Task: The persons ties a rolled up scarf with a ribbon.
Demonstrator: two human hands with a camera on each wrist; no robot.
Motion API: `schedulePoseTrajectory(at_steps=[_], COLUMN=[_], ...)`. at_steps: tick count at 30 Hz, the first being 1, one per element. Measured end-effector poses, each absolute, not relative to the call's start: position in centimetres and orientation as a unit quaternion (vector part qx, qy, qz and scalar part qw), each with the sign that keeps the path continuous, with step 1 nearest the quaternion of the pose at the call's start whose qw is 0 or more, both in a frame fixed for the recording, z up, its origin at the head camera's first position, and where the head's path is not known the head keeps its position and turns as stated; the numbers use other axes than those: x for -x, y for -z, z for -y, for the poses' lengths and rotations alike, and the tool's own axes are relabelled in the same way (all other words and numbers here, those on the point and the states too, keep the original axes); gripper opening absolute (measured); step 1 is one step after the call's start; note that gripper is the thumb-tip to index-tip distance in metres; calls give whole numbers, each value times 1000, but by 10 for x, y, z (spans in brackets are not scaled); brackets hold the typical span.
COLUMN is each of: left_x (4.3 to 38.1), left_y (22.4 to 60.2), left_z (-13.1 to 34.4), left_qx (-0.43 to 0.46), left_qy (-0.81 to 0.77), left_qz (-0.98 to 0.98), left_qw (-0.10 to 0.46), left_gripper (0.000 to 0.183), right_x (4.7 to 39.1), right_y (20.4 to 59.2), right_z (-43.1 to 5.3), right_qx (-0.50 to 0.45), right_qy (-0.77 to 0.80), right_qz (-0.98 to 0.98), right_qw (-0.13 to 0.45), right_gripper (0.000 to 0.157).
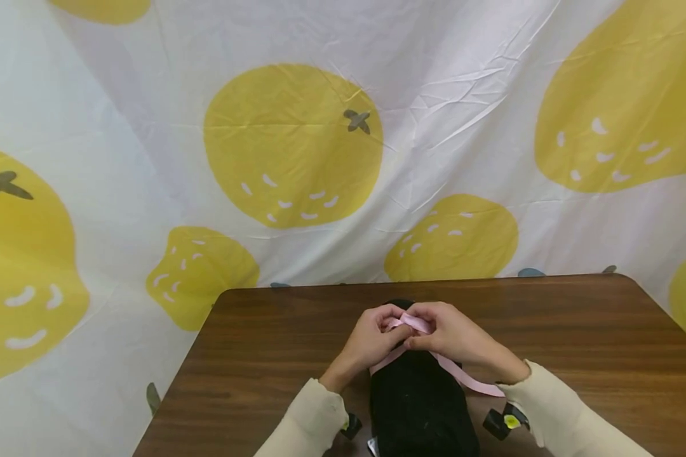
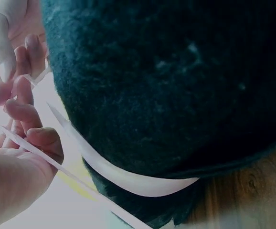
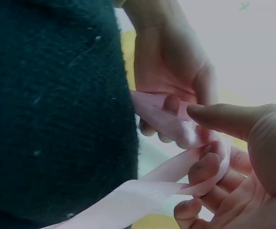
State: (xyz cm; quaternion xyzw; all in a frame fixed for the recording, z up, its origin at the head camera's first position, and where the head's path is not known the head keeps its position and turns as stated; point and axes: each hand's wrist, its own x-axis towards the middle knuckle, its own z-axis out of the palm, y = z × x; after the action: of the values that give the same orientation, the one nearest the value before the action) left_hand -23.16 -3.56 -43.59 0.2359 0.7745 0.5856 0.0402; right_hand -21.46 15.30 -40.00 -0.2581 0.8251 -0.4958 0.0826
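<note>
A black, fuzzy, rounded object [image 1: 420,406] lies on the table, its kind unclear, with a small white tag at its near left edge. A pink ribbon [image 1: 469,379] passes around it, and one loose end trails to the right. Above the object's far part, my left hand [image 1: 374,336] pinches the ribbon. My right hand [image 1: 448,331] meets it there, gripping the ribbon between thumb and fingers. In the right wrist view, the ribbon [image 3: 128,202] loops around the fingers of my right hand [image 3: 252,176]. The fingers partly hide where the strands cross.
The brown wooden table [image 1: 286,355] ends at a back edge close to a white hanging cloth [image 1: 434,51] printed with yellow fruit. A dark wrist camera [image 1: 351,425] sits at the left sleeve, and another wrist camera [image 1: 497,424] at the right sleeve.
</note>
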Motion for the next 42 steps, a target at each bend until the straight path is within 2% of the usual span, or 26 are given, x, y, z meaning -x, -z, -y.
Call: schedulePoseTrajectory(at_steps=[5, 10, 14, 17, 21, 30, 42], left_x=[227, 213, 208, 216, 224, 222, 219], left_y=[431, 413, 409, 423, 438, 441, 444], left_z=[33, 31, 31, 32, 33, 31, 32], left_qx=[-234, -229, -229, -234, -245, -239, -206], left_qy=[-588, -588, -592, -582, -548, -523, -564], left_qz=[-774, -775, -773, -779, -799, -812, -796], left_qw=[38, 28, 18, 6, -31, -104, -78], left_gripper=[12, 11, 13, 15, 18, 22, 21], right_x=[216, 215, 213, 212, 212, 212, 211], right_y=[405, 409, 409, 407, 406, 407, 410], right_z=[-151, -147, -146, -145, -145, -144, -145], right_qx=[278, 270, 264, 253, 240, 228, 225], right_qy=[432, 419, 419, 422, 415, 403, 425], right_qz=[-858, -865, -867, -869, -876, -883, -876], right_qw=[-10, -48, -56, -51, -61, -80, -43], right_gripper=[19, 18, 16, 15, 11, 13, 11])
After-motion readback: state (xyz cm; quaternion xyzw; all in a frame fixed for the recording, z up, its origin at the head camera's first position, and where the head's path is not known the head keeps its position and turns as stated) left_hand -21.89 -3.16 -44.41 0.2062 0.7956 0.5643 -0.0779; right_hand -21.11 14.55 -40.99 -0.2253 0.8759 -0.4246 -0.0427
